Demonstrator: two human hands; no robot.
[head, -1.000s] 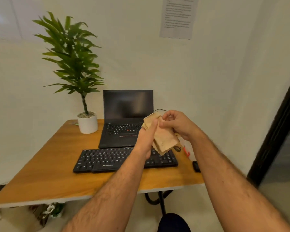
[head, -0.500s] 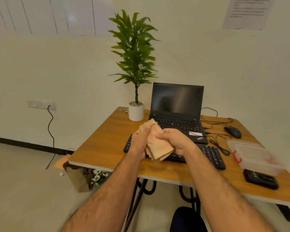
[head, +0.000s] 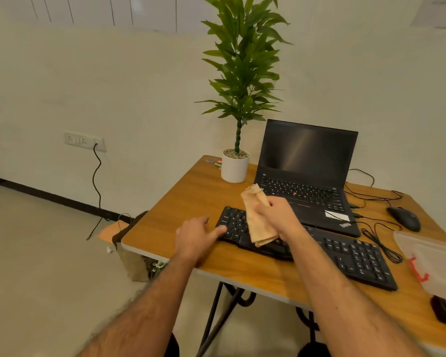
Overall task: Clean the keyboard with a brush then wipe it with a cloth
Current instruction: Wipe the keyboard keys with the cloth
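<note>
right hand [head: 276, 215] gripped bunched cloth [head: 258, 222] over keyboard [head: 350, 256], ready to wipe | left hand [head: 196, 235] open, fingertips at keyboard's end, likely steadying it

I note warm, even light, slight overall softness, a glare streak on the laptop screen [head: 307, 150], and wide-angle bending at frame edges.

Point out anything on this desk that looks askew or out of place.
The keyboard lies askew, angled to the desk front, its left end at the left hand. Loose cables tangle beside the laptop. Nothing looks spilled or damaged.
</note>
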